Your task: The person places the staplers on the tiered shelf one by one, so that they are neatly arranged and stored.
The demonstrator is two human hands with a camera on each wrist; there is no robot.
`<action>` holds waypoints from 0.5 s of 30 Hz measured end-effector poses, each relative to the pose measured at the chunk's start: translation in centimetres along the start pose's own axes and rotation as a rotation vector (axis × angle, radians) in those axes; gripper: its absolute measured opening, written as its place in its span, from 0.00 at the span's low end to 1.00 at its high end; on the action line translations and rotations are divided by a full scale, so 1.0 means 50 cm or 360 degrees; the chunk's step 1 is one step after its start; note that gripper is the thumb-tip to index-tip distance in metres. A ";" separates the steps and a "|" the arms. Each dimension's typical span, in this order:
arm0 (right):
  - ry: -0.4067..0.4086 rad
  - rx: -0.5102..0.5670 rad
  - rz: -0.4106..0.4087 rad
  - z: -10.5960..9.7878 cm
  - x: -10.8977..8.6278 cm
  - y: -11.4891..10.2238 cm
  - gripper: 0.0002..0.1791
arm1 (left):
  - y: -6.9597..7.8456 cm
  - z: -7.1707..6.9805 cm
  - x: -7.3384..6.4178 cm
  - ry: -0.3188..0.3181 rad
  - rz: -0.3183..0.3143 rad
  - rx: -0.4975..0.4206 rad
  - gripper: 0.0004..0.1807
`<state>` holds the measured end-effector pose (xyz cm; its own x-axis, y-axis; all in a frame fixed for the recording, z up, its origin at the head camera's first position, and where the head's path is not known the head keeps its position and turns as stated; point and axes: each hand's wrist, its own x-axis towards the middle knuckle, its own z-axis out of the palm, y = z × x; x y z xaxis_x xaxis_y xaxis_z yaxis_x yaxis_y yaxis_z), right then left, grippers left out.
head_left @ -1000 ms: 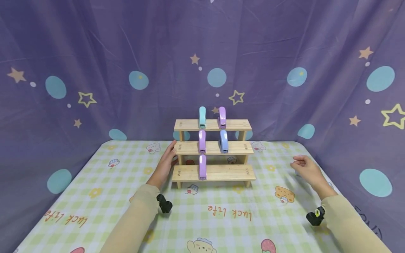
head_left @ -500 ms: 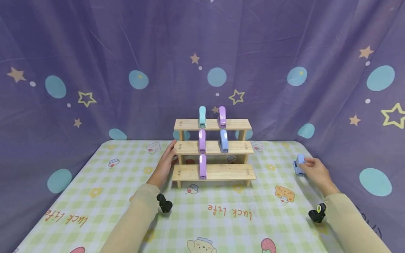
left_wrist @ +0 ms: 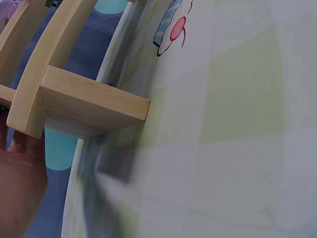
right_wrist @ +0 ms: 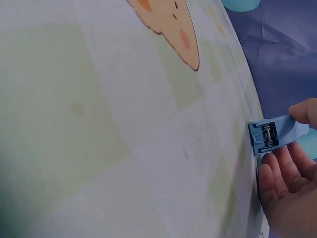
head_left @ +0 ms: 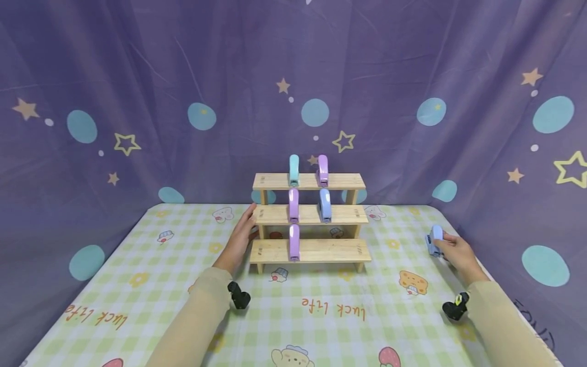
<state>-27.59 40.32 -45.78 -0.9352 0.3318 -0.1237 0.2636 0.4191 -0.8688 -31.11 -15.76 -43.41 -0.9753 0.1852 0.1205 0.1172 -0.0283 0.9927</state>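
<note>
At the right side of the table my right hand [head_left: 460, 256] pinches a small light-blue stapler [head_left: 433, 241] between thumb and fingers. In the right wrist view, the end of this stapler [right_wrist: 270, 135] with its dark metal mechanism faces the camera, close to the tabletop. My left hand [head_left: 237, 243] rests against the left end of a three-step wooden rack [head_left: 330, 250], its fingers extended along the middle step. The left wrist view shows that hand [left_wrist: 22, 191] partly hidden behind the wood.
On the top step stand a teal stapler [head_left: 294, 171] and a purple stapler [head_left: 323, 171]. The middle step bears a purple stapler [head_left: 293, 205] and a blue stapler [head_left: 325, 205]; another purple stapler [head_left: 294, 242] stands on the bottom step. A purple curtain [head_left: 390, 66] hangs behind the checked tablecloth [head_left: 174, 285].
One second ago no blue stapler showed at the right hand; half a second ago it appeared in the fingers and is still pinched there. The left hand and the rack have stayed put.
</note>
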 end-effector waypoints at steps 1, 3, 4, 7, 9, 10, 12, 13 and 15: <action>-0.0005 0.0004 0.0005 0.000 0.000 0.000 0.43 | 0.002 0.000 0.000 -0.0005 -0.0001 -0.0003 0.30; -0.0016 0.0000 0.0008 0.000 0.000 0.002 0.44 | 0.002 -0.001 0.000 -0.0005 0.0000 -0.0001 0.30; -0.0025 -0.0003 0.0003 0.000 0.000 0.003 0.44 | 0.001 -0.001 0.000 -0.0010 0.0006 0.0005 0.30; -0.0044 -0.0015 -0.0020 -0.002 -0.002 0.004 0.44 | 0.001 -0.001 -0.002 -0.0018 0.0029 0.0027 0.30; -0.0060 -0.0017 -0.0035 -0.003 -0.003 0.005 0.44 | -0.001 0.000 -0.002 -0.0021 0.0046 0.0040 0.30; -0.0069 -0.0016 -0.0040 -0.003 -0.003 0.005 0.44 | -0.002 0.000 -0.003 -0.0024 0.0056 0.0042 0.30; -0.0079 -0.0009 -0.0039 -0.004 -0.005 0.005 0.43 | -0.003 0.000 -0.003 -0.0019 0.0064 0.0041 0.30; -0.0084 -0.0001 -0.0034 -0.004 -0.005 0.005 0.43 | -0.003 0.000 -0.002 -0.0021 0.0069 0.0039 0.30; -0.0084 0.0008 -0.0021 -0.004 -0.004 0.004 0.43 | -0.004 -0.002 -0.001 -0.0023 0.0069 0.0035 0.30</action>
<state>-27.31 40.48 -45.83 -0.9499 0.2808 -0.1372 0.2499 0.4189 -0.8730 -31.09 -15.85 -43.62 -0.9664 0.1983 0.1636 0.1638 -0.0153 0.9864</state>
